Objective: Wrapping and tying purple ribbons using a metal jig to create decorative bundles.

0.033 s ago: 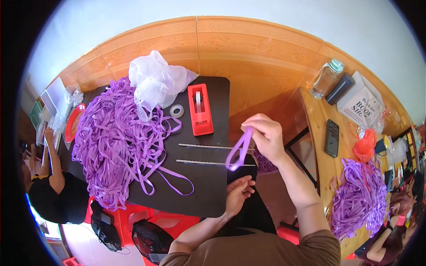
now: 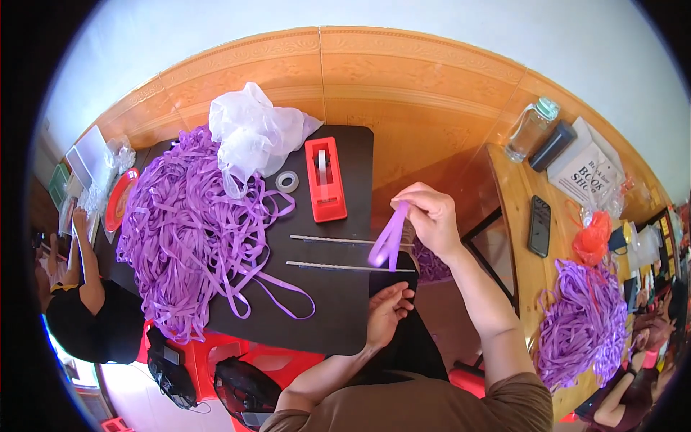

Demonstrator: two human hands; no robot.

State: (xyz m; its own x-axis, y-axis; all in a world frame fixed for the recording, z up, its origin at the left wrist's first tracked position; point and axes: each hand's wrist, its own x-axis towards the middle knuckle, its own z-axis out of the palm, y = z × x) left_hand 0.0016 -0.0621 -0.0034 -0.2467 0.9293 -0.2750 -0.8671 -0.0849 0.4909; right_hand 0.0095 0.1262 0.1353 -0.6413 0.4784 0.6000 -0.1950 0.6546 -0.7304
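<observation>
A purple ribbon loop (image 2: 390, 241) hangs from my right hand (image 2: 430, 219), pinched between thumb and fingers above the table's right edge. Below it, my left hand (image 2: 389, 311) is beside the table corner with its fingers curled together; whatever they might hold cannot be made out. Two thin metal rods (image 2: 342, 266) stick out over the right edge of the dark table (image 2: 317, 331), under the hanging loop. A large tangled heap of purple ribbon (image 2: 191, 230) covers the table's left part, one loose loop trailing toward the middle.
A red tape dispenser (image 2: 326, 180), a tape roll (image 2: 286, 181) and a white plastic bag (image 2: 255, 133) lie behind the rods. On the wooden table (image 2: 511, 216) at right are a phone (image 2: 539, 226), a bottle (image 2: 531, 129) and more purple ribbon (image 2: 583, 324). Other people sit at both sides.
The ribbon loop has narrowed and swung a little, its lower end now slightly higher. Both hands stay almost in place.
</observation>
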